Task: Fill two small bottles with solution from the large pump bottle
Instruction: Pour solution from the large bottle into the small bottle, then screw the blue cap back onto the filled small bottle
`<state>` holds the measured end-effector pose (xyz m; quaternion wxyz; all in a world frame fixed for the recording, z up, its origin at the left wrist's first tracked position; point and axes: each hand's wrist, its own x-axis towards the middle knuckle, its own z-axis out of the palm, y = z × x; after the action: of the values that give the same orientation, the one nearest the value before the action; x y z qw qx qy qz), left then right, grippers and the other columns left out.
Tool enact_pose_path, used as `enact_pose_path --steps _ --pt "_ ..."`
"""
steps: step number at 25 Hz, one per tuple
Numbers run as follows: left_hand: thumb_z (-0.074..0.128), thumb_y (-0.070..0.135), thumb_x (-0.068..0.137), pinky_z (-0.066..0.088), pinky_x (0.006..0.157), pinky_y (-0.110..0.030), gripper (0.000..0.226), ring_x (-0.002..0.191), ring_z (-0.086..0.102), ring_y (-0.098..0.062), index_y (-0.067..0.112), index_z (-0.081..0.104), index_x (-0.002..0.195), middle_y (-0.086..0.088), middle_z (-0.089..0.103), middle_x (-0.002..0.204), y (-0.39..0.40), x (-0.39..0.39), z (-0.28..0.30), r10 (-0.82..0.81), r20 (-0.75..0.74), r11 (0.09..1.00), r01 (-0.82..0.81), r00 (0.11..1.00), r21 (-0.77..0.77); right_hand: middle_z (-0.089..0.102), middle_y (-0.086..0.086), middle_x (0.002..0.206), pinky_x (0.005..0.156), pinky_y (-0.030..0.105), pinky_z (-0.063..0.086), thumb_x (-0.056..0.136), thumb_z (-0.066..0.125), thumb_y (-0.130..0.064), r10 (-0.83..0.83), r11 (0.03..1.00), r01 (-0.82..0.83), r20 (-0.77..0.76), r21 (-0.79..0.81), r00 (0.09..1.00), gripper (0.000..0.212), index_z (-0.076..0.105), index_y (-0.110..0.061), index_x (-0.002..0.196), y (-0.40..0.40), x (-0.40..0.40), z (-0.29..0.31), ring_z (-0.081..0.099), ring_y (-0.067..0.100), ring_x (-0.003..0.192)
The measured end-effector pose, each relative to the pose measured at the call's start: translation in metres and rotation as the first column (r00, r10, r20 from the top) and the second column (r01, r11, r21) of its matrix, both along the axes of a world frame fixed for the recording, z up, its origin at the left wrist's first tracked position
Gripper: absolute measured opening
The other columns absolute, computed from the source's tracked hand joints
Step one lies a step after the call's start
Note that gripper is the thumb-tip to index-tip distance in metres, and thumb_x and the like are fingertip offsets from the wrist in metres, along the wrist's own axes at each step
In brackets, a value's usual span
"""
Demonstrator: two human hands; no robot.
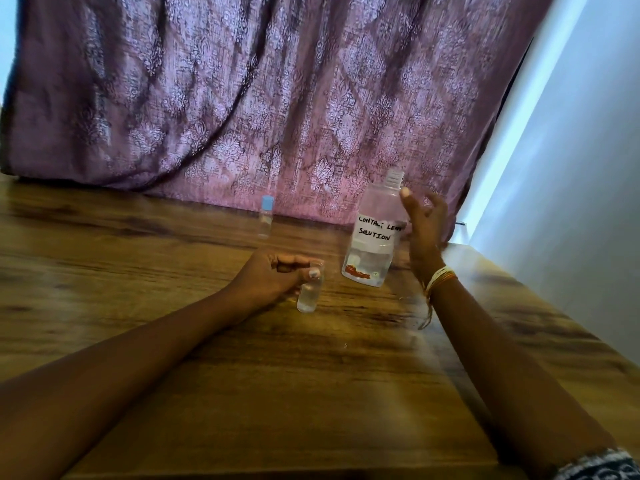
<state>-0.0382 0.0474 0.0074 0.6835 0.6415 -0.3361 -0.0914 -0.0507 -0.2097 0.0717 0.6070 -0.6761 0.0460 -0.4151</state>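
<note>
The left hand [273, 271] is gripping a small bottle [309, 292] near its top, fingers curled around the neck and the thumb pressing on the near side; the clear body is hanging below the fingers with its base resting on the table [173, 341]. The right hand [426, 230] is hovering just beside the big bottle [375, 233], fingers spread and loosely curved, holding nothing. Its thumb tip is lying against or just off the bottle's shoulder; I cannot tell which. The big bottle is standing upright with its threaded neck uncapped, a little liquid sitting at the bottom. A second small bottle [266, 218], wearing a blue cap, is standing further back near the curtain [277, 98], well apart from both hands.
</note>
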Motion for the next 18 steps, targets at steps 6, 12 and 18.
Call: enact_pose_path --steps 6,12,18 --pt "0.07 0.015 0.083 0.053 0.056 -0.017 0.016 0.073 0.073 -0.008 0.023 0.076 0.095 0.003 0.079 0.086 -0.001 0.001 0.0 0.005 -0.003 1.0 -0.005 1.0 0.006 0.064 0.005 0.084 0.059 0.033 0.052 0.079 0.058 -0.003 0.107 0.741 -0.061 0.028 -0.669 0.994 0.019 0.065 -0.009 0.096 0.044 -0.029 -0.029 0.061 0.017 0.071" --pt "0.071 0.012 0.08 0.052 0.053 -0.017 0.014 0.065 0.071 -0.005 0.024 0.077 0.087 0.002 0.078 0.079 -0.003 0.002 -0.002 0.009 -0.022 1.0 -0.009 1.0 -0.019 0.064 0.011 0.121 0.089 0.025 0.046 0.08 0.054 0.009 0.046 0.322 -0.434 -0.444 -0.842 0.895 0.045 0.061 -0.01 0.12 0.07 -0.012 -0.047 0.057 0.019 0.112" --pt "0.075 0.016 0.074 0.054 0.054 -0.02 0.014 0.059 0.066 -0.008 0.028 0.079 0.081 -0.002 0.077 0.076 -0.002 0.004 -0.003 0.005 -0.04 1.0 -0.005 0.999 0.003 0.057 0.003 0.098 0.081 0.032 0.048 0.09 0.057 -0.004 -0.054 0.35 -0.376 -0.419 -0.858 0.906 0.021 0.068 -0.01 0.107 0.066 -0.016 -0.047 0.055 0.019 0.09"
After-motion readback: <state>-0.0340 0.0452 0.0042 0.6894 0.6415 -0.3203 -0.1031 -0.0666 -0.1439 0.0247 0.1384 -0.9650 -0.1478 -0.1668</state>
